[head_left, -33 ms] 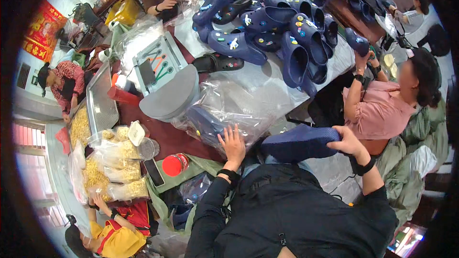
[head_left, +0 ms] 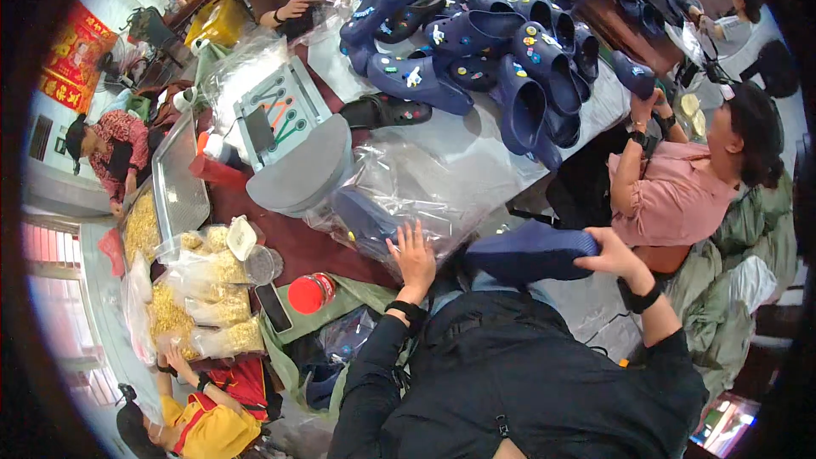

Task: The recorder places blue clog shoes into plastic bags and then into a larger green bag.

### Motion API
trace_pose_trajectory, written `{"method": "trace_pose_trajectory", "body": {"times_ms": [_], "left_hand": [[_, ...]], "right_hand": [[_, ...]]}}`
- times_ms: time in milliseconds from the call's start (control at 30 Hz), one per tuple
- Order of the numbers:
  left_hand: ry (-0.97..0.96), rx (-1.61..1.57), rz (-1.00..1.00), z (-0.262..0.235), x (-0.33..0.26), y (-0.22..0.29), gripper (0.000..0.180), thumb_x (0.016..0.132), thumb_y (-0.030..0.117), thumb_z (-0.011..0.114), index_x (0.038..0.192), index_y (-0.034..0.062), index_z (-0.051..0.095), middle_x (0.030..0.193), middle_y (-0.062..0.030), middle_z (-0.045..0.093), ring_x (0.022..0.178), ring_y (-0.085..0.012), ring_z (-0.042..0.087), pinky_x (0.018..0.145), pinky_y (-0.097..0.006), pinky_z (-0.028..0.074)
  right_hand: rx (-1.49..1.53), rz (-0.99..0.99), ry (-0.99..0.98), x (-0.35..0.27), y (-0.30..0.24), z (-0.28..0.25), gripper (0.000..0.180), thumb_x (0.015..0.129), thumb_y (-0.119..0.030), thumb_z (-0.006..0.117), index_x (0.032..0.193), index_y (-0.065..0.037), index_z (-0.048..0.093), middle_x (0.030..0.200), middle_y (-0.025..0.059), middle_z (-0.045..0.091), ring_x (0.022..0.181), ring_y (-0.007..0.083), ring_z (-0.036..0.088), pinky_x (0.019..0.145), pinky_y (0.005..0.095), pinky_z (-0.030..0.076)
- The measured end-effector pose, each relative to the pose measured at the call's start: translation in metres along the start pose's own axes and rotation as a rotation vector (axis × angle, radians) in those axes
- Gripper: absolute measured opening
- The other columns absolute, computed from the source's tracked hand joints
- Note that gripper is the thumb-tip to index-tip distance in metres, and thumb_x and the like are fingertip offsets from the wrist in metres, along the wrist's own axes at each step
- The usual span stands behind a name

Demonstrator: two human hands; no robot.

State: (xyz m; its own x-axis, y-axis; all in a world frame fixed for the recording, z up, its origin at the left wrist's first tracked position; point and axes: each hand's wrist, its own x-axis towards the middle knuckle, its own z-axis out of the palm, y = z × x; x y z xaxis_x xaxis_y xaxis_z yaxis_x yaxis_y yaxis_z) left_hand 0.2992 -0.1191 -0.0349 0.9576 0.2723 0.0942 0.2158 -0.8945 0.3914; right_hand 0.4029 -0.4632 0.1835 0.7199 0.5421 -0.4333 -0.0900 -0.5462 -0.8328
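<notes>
My right hand [head_left: 620,255] grips one end of a dark blue foam clog [head_left: 534,252], turned so its sole and side show, close in front of my body. With fingers spread, my left hand [head_left: 413,262] lies flat on a clear plastic bag [head_left: 442,195] at the table's near edge. Inside or under that bag is another blue clog [head_left: 367,217]; the film hides which. Beyond the bag lie a black clog [head_left: 387,110] and a heap of blue clogs [head_left: 476,38], several with small coloured charms on them.
Left of the bag stands a grey machine [head_left: 302,161] with a curved front. A red-lidded jar [head_left: 310,293], a phone [head_left: 274,308] and bags of small yellow pieces [head_left: 212,302] are nearer left. A person in pink [head_left: 676,178] handles a clog at right; others work around the table.
The clog in my right hand has tilted slightly, showing more of its side. My left hand stays on the bag.
</notes>
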Motion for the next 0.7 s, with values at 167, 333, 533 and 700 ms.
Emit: {"method": "trace_pose_trajectory", "body": {"times_ms": [167, 333, 533, 700], "left_hand": [[-0.003, -0.257, -0.065, -0.016, 0.004, 0.004, 0.05, 0.094, 0.032, 0.034, 0.138, 0.0092, 0.029, 0.138, -0.0196, 0.032, 0.131, -0.0377, 0.023, 0.105, -0.054, 0.006], [-0.013, -0.348, -0.085, -0.028, 0.012, 0.002, 0.051, 0.095, 0.035, 0.03, 0.139, 0.0093, 0.027, 0.141, -0.0193, 0.028, 0.132, -0.038, 0.02, 0.105, -0.053, 0.006], [0.07, -0.386, -0.086, -0.035, 0.015, 0.007, 0.05, 0.095, 0.033, 0.031, 0.139, 0.0092, 0.028, 0.144, -0.0173, 0.023, 0.132, -0.0379, 0.018, 0.105, -0.054, 0.006], [0.071, -0.2, 0.06, -0.044, 0.021, 0.009, 0.047, 0.093, 0.026, 0.037, 0.136, 0.0077, 0.032, 0.143, -0.0183, 0.024, 0.132, -0.0385, 0.02, 0.103, -0.057, 0.01]], "right_hand": [[-0.171, -0.221, 0.09, 0.005, 0.029, 0.052, 0.036, 0.064, -0.021, 0.075, 0.087, 0.002, 0.057, 0.07, 0.0089, 0.055, 0.06, 0.0169, 0.051, 0.057, 0.0282, 0.042], [-0.299, -0.368, 0.178, -0.001, 0.019, 0.087, 0.037, 0.06, -0.017, 0.077, 0.075, 0.0, 0.049, 0.066, 0.0125, 0.046, 0.06, 0.0269, 0.05, 0.054, 0.0326, 0.04], [-0.306, -0.523, 0.118, 0.021, 0.041, 0.103, 0.04, 0.058, -0.015, 0.078, 0.075, -0.001, 0.045, 0.071, 0.0126, 0.047, 0.064, 0.0318, 0.051, 0.056, 0.0365, 0.041], [-0.338, -0.69, 0.071, 0.049, 0.055, 0.123, 0.043, 0.054, -0.015, 0.079, 0.078, -0.001, 0.046, 0.075, 0.0129, 0.047, 0.069, 0.0327, 0.051, 0.058, 0.0378, 0.041]]}}
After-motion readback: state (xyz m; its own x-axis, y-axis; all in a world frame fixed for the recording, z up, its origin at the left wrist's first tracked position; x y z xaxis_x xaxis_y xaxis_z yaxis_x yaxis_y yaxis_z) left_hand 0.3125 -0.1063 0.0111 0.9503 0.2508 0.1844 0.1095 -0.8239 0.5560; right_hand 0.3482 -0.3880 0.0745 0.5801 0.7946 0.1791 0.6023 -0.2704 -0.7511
